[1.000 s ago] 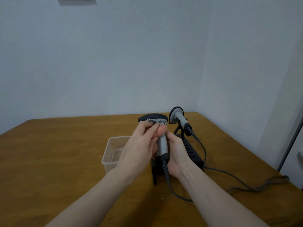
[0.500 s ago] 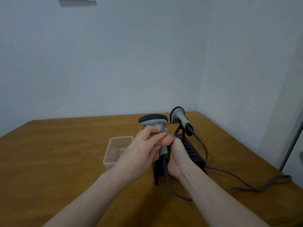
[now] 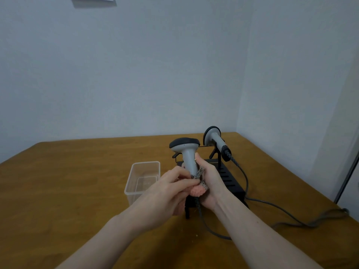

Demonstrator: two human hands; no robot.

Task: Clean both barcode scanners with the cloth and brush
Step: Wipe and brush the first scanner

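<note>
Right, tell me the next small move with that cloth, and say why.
Probably slide the cloth back up the handle toward the head of the held scanner. The left hand pinches the cloth low on the grey handle, the right hand grips that handle, and the head above is uncovered.

Grey scanner [image 3: 186,152] upright, pink-and-checked cloth [image 3: 198,185] at its handle; second scanner [image 3: 216,140] on stand behind.
</note>
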